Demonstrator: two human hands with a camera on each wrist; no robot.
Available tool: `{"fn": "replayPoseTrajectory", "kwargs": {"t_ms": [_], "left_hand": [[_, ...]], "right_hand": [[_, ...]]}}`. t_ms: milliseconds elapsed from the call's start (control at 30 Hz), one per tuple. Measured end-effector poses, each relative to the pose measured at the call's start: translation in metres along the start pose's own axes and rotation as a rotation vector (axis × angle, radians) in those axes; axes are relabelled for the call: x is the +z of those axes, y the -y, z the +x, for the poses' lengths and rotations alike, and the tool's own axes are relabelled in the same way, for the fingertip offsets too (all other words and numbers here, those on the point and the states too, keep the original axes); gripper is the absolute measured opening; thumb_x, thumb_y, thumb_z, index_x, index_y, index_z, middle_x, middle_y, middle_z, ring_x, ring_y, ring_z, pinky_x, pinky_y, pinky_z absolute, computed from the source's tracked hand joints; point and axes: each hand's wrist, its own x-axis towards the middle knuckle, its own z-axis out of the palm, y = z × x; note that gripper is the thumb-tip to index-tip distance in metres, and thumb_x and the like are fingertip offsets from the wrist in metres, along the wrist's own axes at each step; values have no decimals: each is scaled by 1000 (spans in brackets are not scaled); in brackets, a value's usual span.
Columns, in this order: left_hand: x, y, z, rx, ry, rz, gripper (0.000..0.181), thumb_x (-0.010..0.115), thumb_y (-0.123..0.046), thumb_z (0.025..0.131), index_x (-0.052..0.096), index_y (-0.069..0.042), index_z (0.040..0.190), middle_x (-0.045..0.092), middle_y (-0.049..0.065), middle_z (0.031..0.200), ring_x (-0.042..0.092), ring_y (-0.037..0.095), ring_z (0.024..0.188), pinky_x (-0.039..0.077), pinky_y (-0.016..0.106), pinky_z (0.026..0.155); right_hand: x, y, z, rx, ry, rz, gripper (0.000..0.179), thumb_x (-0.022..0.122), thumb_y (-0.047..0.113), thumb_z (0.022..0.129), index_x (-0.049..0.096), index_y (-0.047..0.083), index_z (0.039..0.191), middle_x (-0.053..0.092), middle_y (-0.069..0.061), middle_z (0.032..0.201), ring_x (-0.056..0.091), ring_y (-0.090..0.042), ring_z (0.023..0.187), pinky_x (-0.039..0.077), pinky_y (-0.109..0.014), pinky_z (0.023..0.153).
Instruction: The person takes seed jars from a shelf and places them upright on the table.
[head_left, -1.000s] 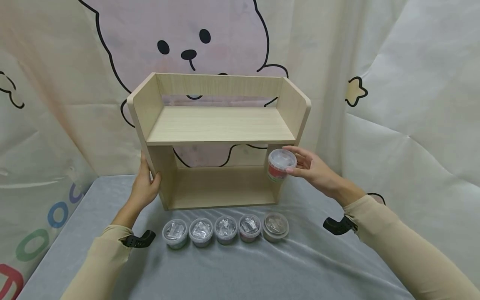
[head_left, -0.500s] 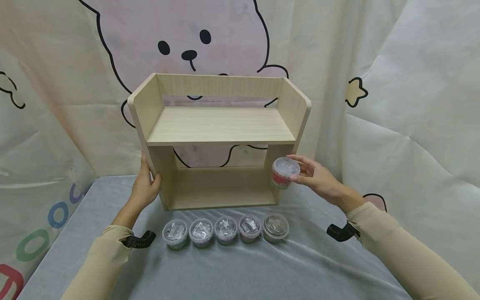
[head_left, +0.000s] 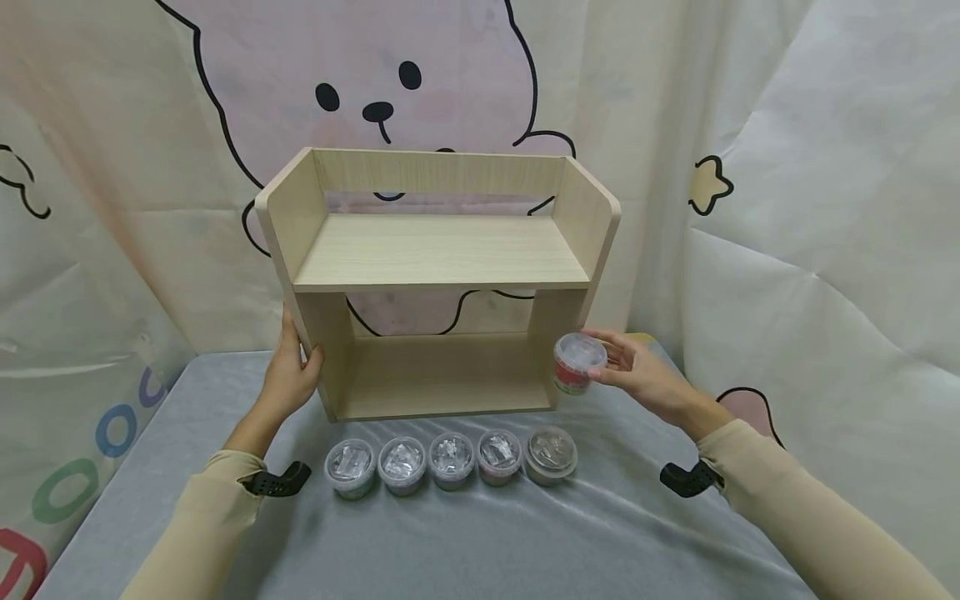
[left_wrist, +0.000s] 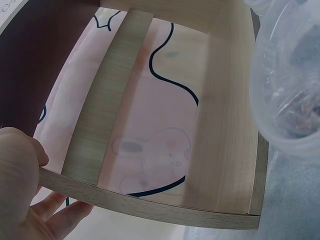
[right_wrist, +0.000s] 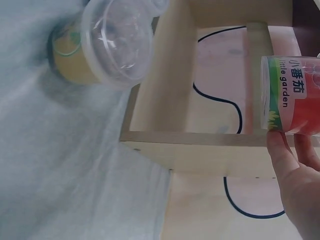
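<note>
A pale wooden two-tier shelf (head_left: 442, 250) stands on the cloth-covered table. My left hand (head_left: 288, 375) grips the edge of its left side panel; in the left wrist view the thumb (left_wrist: 30, 145) lies inside and the fingers outside. My right hand (head_left: 648, 379) pinches a lidded plastic cup (head_left: 577, 364) with a red and green label, held off the table beside the shelf's lower right side. The right wrist view shows "little garden" on this cup's label (right_wrist: 292, 95). Both tiers of the shelf hold nothing.
Several lidded clear cups stand in a row before the shelf, from the leftmost cup (head_left: 350, 467) to the rightmost cup (head_left: 551, 454). Grey-blue cloth (head_left: 480, 550) covers the table. A printed curtain (head_left: 442, 75) hangs close behind the shelf.
My right hand has carried the red-labelled cup down and to the right, from in front of the shelf's right panel to beside it. The left hand and shelf have stayed put.
</note>
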Motion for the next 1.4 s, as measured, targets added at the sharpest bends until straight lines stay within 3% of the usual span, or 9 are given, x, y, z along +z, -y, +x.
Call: {"fn": "replayPoseTrajectory", "kwargs": {"t_ms": [233,633,1000,1233,1400], "left_hand": [[0,-2,-1,-15,-2,-1,90,46,-2,98,-14,-22,162,16,29,165,38,61,137,50,73,87],[0,-2,0,-18,4,-6,89,46,-1,98,-13,-21,162,17,30,165,40,61,135,51,71,86],[1,-1,0,-11,-11,-22,90,47,0,97,-11,-20,163,18,30,164,38,61,137,48,73,90],[0,-2,0,-18,-5,-14,89,47,-2,97,-11,-19,162,18,30,164,37,62,136,46,74,91],[-1,-3,0,-22,4,-20,89,47,-2,98,-11,-20,163,18,30,165,36,61,138,48,74,90]], "right_hand": [[-1,-14,-6,30,0,-4,67,61,11,100,28,7,158,47,-3,147,55,1,125,51,-19,98],[-4,-36,-17,3,34,59,68,57,6,101,22,1,159,52,10,138,56,2,124,50,-18,98],[-7,-53,-29,66,36,51,67,59,8,100,24,4,158,39,-4,153,51,5,126,49,-18,99],[-8,-63,-37,74,37,55,67,60,6,99,27,6,157,44,11,145,50,7,126,49,-19,98],[-10,-70,-43,66,50,64,65,58,4,100,28,5,156,47,14,143,51,7,126,49,-19,98]]}}
